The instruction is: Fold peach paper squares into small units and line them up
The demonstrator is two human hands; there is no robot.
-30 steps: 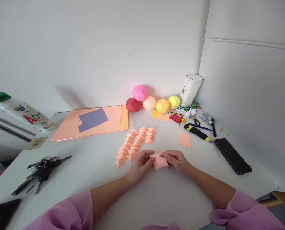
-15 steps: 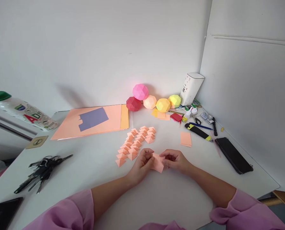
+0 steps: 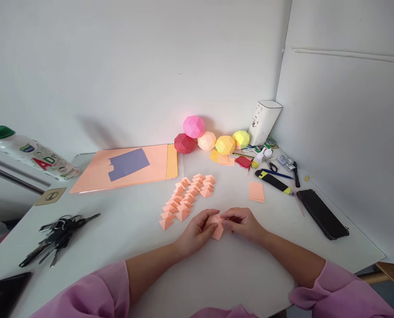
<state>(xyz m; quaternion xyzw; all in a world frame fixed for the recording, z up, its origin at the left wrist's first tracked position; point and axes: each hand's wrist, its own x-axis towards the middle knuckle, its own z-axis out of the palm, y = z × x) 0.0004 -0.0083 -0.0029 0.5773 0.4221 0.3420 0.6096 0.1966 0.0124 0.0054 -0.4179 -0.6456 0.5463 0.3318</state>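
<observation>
A small piece of peach paper (image 3: 217, 230), creased and partly folded, is held between both hands over the front middle of the table. My left hand (image 3: 197, 232) pinches its left side, the thumb lying across the front. From the right, the fingertips and thumb of my right hand (image 3: 242, 223) grip the other edge. Fingers cover part of the paper, so its full shape is hidden. Just beyond my left hand stand rows of folded peach paper pieces (image 3: 182, 207), pointed like little pyramids. Flat peach paper rectangles (image 3: 256, 191) lie beyond my right hand.
Faceted paper balls (image 3: 193, 127) rest by the wall. A utility knife (image 3: 273, 182), glue bottle (image 3: 258, 160) and black phone-like object (image 3: 322, 214) lie to the right. Keys (image 3: 59, 236), large peach sheets (image 3: 94, 170) and a green-capped bottle (image 3: 31, 154) are on the left.
The paper has folded inward at its middle and looks narrower. My left fingers have shifted slightly, with the thumb now further over the paper; my right hand has barely moved.
</observation>
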